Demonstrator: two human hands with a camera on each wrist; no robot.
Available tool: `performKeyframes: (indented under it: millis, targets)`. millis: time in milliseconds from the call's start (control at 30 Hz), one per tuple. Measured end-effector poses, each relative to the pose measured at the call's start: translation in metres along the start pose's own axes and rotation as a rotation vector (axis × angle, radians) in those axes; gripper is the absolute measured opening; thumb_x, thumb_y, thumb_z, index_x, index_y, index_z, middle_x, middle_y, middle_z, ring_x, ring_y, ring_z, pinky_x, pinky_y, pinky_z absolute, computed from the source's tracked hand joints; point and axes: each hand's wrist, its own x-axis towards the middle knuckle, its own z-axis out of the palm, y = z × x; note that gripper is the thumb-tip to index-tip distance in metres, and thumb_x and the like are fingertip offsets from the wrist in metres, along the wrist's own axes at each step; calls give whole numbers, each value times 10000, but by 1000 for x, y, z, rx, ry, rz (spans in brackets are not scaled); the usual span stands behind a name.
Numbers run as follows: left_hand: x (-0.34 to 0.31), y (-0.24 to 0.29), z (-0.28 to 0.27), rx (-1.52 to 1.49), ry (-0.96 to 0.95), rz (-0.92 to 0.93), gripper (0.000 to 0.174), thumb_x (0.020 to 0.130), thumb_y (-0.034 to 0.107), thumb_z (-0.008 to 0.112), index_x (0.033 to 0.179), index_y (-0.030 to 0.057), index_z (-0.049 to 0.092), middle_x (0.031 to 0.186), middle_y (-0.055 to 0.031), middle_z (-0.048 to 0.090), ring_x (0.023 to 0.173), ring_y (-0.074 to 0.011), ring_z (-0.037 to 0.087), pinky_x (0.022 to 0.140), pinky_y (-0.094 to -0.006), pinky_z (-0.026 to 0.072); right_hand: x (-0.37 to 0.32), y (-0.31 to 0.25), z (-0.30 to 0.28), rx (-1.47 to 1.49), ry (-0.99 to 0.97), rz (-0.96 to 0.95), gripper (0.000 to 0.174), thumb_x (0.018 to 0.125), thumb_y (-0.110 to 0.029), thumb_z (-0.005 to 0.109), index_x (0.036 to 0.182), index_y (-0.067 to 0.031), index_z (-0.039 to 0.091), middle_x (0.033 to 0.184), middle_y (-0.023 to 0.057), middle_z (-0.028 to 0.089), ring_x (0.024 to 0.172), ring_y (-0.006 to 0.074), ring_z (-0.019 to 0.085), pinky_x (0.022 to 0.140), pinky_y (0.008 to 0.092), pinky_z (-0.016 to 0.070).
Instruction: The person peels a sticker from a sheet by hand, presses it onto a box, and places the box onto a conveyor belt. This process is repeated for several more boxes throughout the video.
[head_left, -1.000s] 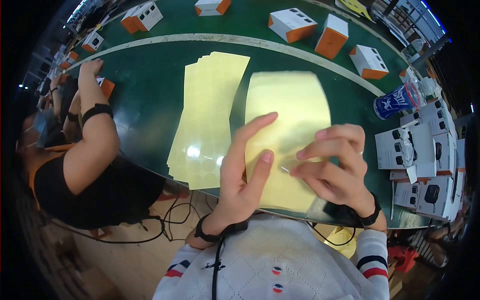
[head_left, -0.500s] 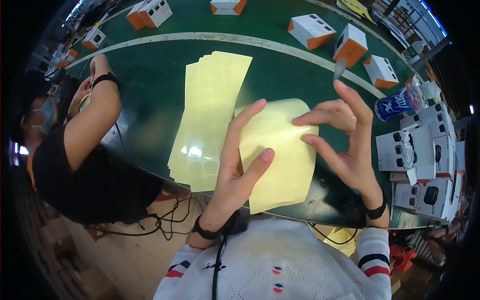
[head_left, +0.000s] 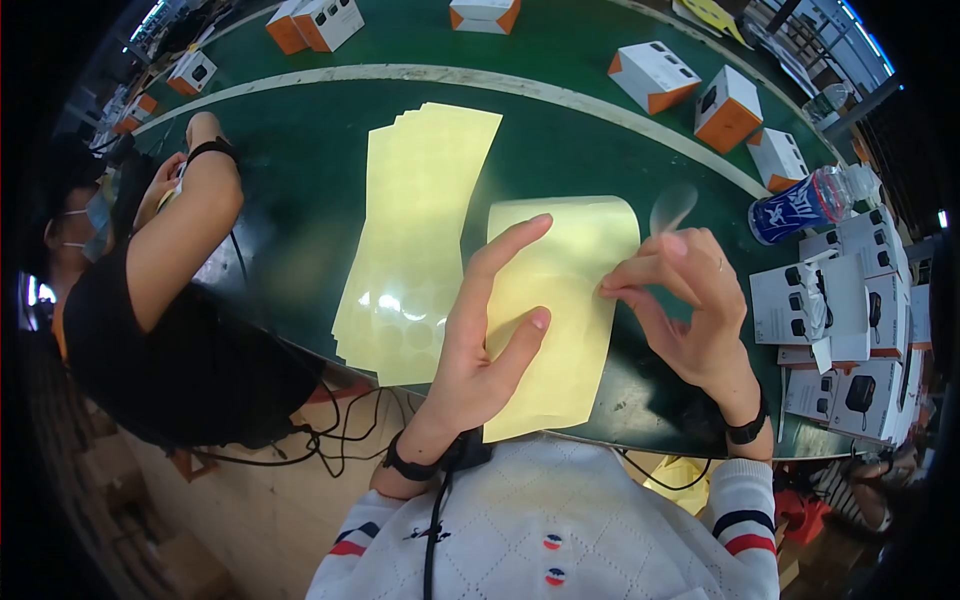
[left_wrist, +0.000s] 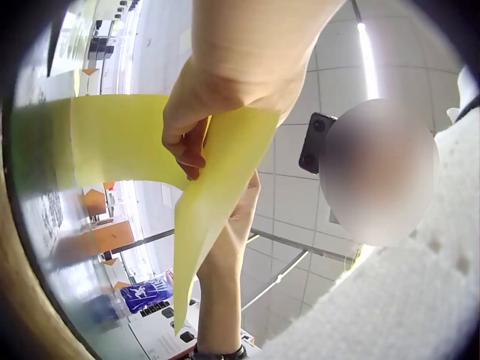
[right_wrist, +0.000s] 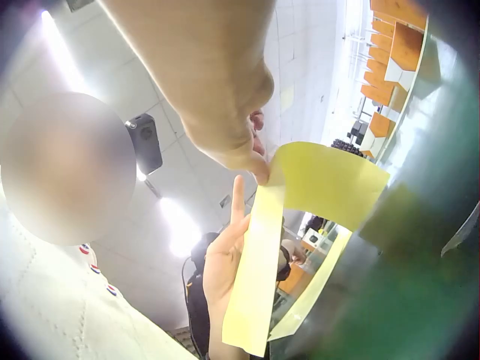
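Observation:
My left hand (head_left: 485, 345) holds a yellow sheet (head_left: 570, 330) by its left side, thumb on its face. The sheet's upper end curves over above the table. At its right edge, the thumb and a finger of my right hand (head_left: 695, 310) pinch the sheet. A clear round sticker (head_left: 673, 207) stands up by a raised fingertip of the right hand. Left of the held sheet lies a fanned stack of yellow sheets (head_left: 415, 220) with round outlines. In the left wrist view the bent sheet (left_wrist: 124, 139) reaches away from the left hand (left_wrist: 232, 82).
White and orange boxes (head_left: 655, 75) stand along the table's (head_left: 290, 170) far side, beyond a pale strip. At right are a blue-labelled bottle (head_left: 795, 207) and stacked boxes (head_left: 875, 300). Another person (head_left: 180, 290) sits at the left; cables (head_left: 330, 445) hang below the table edge.
The right hand has moved back to the sheet's right edge, with the clear sticker by its fingertip. The sheet has shifted in the left hand. The far boxes have slid to the right.

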Motion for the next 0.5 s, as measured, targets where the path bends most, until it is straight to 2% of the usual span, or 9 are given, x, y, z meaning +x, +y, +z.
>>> performKeyframes:
  millis: [100, 133, 233, 367, 400, 433, 467, 500]
  targets:
    - [0, -2, 2, -101, 34, -100, 585, 946, -27, 567, 1504, -3, 393, 1544, -132, 429, 1419, -253, 409, 1180, -361, 301, -5, 6, 3, 7, 38, -63, 671, 725, 55, 794, 1338, -111, 579, 861, -23, 698, 791, 197, 616, 719, 335, 437]
    - [0, -2, 3, -86, 37, -81, 585, 946, -28, 566, 1504, -3, 393, 1547, -132, 423, 1419, -250, 409, 1178, -361, 306, -4, 6, 3, 29, 39, -68, 665, 740, 57, 789, 1343, -112, 565, 858, -19, 693, 798, 198, 619, 730, 342, 437]
    - [3, -4, 1, -79, 57, -58, 579, 945, -33, 564, 1500, -1, 400, 1548, -132, 421, 1413, -242, 415, 1168, -355, 322, -3, 11, 7, 267, 84, -42, 697, 783, 54, 782, 1388, -103, 474, 858, 4, 678, 828, 201, 623, 775, 358, 445]
    - [8, -9, 0, -70, 138, -93, 503, 948, -37, 558, 1443, -4, 479, 1480, -130, 507, 1363, -226, 477, 1138, -337, 358, 8, 26, -3, 411, 124, 129, 840, 823, 47, 778, 1477, -84, 268, 885, 53, 671, 867, 201, 626, 858, 372, 462]
    - [9, -11, -1, -46, 158, -100, 472, 950, -37, 555, 1419, -6, 510, 1451, -129, 541, 1342, -221, 500, 1128, -332, 369, 13, 35, -2, 566, 269, 212, 887, 821, 67, 758, 1492, -62, 193, 894, 97, 667, 864, 199, 628, 907, 371, 474]
    - [10, -12, -1, -61, 149, -130, 429, 954, -36, 547, 1382, -9, 543, 1407, -126, 576, 1316, -217, 523, 1117, -328, 379, 22, 51, -8, 554, 359, 291, 877, 831, 84, 725, 1495, -60, 170, 904, 94, 666, 894, 188, 636, 946, 362, 472]
    - [11, -13, -4, -75, 140, -160, 390, 958, -35, 539, 1345, -12, 576, 1362, -124, 611, 1290, -214, 546, 1106, -324, 389, 34, 70, -15, 405, 429, 428, 908, 833, 76, 723, 1503, -60, 125, 866, 74, 667, 917, 192, 648, 969, 355, 469]
    - [12, -14, -4, -84, 130, -194, 355, 962, -34, 532, 1308, -14, 609, 1318, -121, 645, 1264, -210, 569, 1095, -320, 399, 36, 104, -22, 267, 472, 496, 744, 847, -12, 751, 1456, -71, 327, 1110, 125, 644, 1018, 205, 634, 995, 365, 456]
